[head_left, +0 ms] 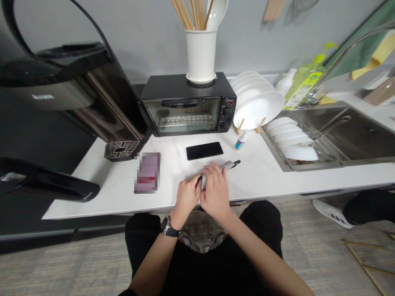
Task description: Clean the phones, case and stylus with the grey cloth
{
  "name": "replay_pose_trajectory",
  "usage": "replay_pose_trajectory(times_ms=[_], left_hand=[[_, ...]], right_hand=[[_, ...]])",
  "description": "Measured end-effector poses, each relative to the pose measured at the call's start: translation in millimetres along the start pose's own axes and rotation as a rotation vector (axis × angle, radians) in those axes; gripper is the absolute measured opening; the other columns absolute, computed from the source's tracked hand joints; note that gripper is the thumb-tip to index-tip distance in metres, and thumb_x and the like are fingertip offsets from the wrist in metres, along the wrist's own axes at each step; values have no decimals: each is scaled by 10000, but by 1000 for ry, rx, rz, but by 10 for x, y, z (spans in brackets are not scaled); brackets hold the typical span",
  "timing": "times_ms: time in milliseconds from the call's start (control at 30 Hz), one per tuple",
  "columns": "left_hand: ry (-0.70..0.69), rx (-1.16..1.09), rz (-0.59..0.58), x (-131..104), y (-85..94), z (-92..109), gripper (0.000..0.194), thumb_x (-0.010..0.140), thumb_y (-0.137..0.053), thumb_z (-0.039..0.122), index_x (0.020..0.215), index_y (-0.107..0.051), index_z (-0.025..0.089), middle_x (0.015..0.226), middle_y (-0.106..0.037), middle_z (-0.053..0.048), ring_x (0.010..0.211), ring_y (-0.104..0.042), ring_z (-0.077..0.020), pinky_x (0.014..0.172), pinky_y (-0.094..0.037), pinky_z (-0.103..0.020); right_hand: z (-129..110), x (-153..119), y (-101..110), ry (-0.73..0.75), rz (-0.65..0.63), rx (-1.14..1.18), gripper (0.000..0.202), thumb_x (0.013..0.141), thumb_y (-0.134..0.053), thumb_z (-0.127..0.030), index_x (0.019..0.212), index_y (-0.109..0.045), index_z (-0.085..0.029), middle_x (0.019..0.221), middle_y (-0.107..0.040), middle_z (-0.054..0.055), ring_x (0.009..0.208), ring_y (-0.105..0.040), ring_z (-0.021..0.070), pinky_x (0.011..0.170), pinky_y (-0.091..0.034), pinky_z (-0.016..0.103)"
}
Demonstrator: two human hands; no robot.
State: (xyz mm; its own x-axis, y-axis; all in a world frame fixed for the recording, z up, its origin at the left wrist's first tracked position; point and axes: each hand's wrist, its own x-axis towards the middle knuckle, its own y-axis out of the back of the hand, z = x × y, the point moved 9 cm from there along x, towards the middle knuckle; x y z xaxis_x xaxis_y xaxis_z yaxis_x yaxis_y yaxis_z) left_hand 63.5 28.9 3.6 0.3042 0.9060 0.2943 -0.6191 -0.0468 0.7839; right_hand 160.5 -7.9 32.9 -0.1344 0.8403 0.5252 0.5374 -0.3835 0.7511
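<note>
My left hand [187, 194], with a black-strapped watch on the wrist, is closed around the near end of a slim black-ended object [237, 163] at the counter's front. My right hand [216, 190] lies over the middle of it, fingers bent down on a grey cloth-like piece [228, 165]. Most of the object is hidden under my hands, so its kind is unclear. Just beyond lies a black phone [204, 151], screen up. A small white and blue bottle [241, 140] stands to the right. To the left lies a flat purplish item [148, 172], pixelated.
A black toaster oven [185, 111] carries a white utensil holder [201, 53]. A dark drinks machine [101, 94] stands left. White plates [259, 109] lean in a rack; bowls [291, 139] sit by the sink [358, 135]. Another person's shoe [331, 213] is at right.
</note>
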Motion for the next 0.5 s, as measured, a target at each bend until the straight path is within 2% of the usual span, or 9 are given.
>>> replay_pose_trajectory(times_ms=[67, 133, 233, 300, 367, 433, 500], left_hand=[[2, 49, -19, -9, -15, -40, 273, 880, -528, 52, 1002, -756, 141, 902, -814, -128, 739, -772, -255, 694, -597, -320], [-8, 54, -30, -12, -22, -55, 241, 842, -544, 41, 920, -754, 129, 831, -801, -133, 702, -761, -262, 665, -589, -322], [-21, 40, -20, -8, -10, -33, 243, 895, -561, 81, 1017, -759, 149, 867, -813, -101, 738, -772, -241, 703, -593, -303], [-16, -2, 11, -3, 12, -14, 263, 975, -563, 149, 1158, -745, 195, 962, -827, -75, 804, -787, -224, 743, -594, -285], [2, -55, 39, 2, 30, -10, 259, 1035, -556, 235, 1225, -732, 240, 1028, -830, -54, 843, -795, -215, 753, -587, -269], [18, -88, 43, 8, 31, -9, 250, 1056, -554, 281, 1216, -742, 247, 1013, -832, -47, 811, -793, -208, 732, -579, -260], [27, -94, 38, 15, 33, -5, 249, 1058, -555, 278, 1204, -750, 232, 975, -833, -50, 757, -785, -199, 715, -572, -258]], right_hand=[[-207, -39, -99, 139, -86, 31, 664, 816, -456, -71, 1480, -442, -79, 1519, -553, 177, 1522, -357, 305, 1288, -165, 555], [-263, -41, -111, 309, -154, 4, 671, 846, -439, -50, 1516, -426, -91, 1549, -545, 144, 1489, -397, 274, 1276, -208, 490], [-12, 67, 0, 442, -189, -124, 566, 886, -447, -48, 1440, -528, -130, 1420, -644, 125, 1267, -559, 264, 1134, -374, 434], [295, 211, 115, 398, -190, -201, 420, 880, -480, -69, 1259, -639, -151, 1204, -715, 121, 1047, -607, 268, 968, -448, 416], [569, 344, 229, 331, -187, -238, 283, 839, -528, -97, 1069, -674, -173, 1007, -710, 107, 913, -591, 271, 854, -455, 408], [750, 430, 311, 273, -174, -246, 231, 784, -557, -109, 975, -659, -190, 912, -679, 94, 871, -576, 274, 811, -454, 405], [841, 459, 344, 205, -141, -254, 253, 744, -553, -98, 960, -641, -195, 899, -661, 94, 872, -573, 279, 814, -465, 411]])
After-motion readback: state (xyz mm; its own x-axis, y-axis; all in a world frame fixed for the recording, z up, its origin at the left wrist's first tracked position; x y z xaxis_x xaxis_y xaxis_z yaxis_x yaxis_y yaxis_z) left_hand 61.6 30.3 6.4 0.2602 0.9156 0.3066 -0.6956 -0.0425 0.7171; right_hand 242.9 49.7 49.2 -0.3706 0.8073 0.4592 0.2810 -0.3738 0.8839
